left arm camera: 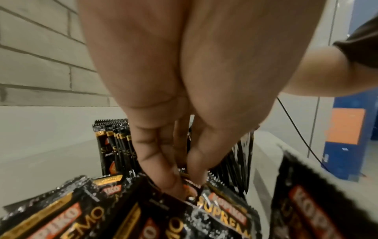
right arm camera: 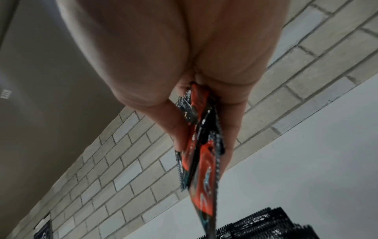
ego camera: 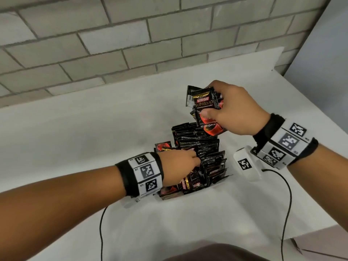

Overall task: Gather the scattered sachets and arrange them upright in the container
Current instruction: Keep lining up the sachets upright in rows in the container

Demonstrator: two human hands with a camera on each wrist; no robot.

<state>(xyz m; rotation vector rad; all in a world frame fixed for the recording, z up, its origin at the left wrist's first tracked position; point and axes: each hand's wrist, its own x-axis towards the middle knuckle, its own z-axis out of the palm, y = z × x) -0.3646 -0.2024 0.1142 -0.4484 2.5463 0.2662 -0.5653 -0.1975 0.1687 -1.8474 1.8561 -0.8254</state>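
Right hand [ego camera: 233, 110] round sachets [ego camera: 204, 106] (above container [ego camera: 222, 178])

A white table surface [ego camera: 75, 129] stands against a grey brick wall [ego camera: 113, 34]. Two thin black cables [ego camera: 288, 200] trail across the table's near side. In the left wrist view, a blue panel [left arm camera: 347, 145] bears an orange rectangle [left arm camera: 345, 126].

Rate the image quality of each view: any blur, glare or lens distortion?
Head view: even light, sharp; Kopiko Supremo sachets legible, brick wall lines bowed by the lens. Left wrist: left hand soft up close, glare specks on packed sachets. Right wrist: dim, right hand and held sachets blurred.
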